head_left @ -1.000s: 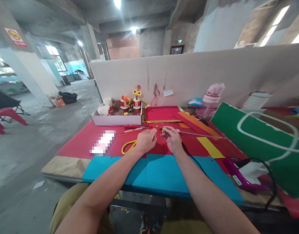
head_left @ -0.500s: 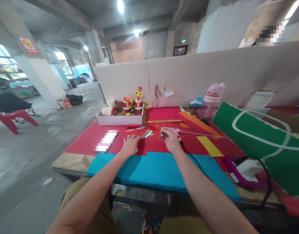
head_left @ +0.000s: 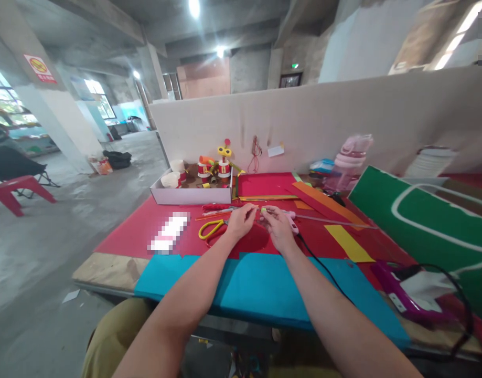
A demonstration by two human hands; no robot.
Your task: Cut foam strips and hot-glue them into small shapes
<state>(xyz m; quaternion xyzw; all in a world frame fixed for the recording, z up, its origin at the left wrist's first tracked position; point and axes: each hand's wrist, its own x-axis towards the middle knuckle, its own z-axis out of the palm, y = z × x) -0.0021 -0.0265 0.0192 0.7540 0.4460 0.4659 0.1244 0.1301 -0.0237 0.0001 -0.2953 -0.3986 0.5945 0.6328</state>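
Note:
My right hand [head_left: 279, 226] pinches a small yellow-green piece of paper [head_left: 263, 210] above the red tabletop. Close on its left is my left hand [head_left: 241, 221], thumb and fingertips pressed together; whatever lies between them is too small to make out. Scissors with a yellow-and-red handle [head_left: 210, 230] lie just left of my left wrist, partly hidden by it. Behind my right hand rests a pink glue gun [head_left: 294, 226], mostly covered, its black cord running toward the front edge.
A white box [head_left: 191, 196] with cups and a small figure stands at the back left. A phone [head_left: 169, 233] lies on the left. To the right are a yellow paper strip [head_left: 349, 243], a purple power strip [head_left: 409, 294] and a green board [head_left: 386, 220]. A partition [head_left: 315, 121] rises behind.
My left hand has left the scissors on the table and moved right and up, beside my right hand. My right hand still holds the yellow-green piece. The view has shifted slightly.

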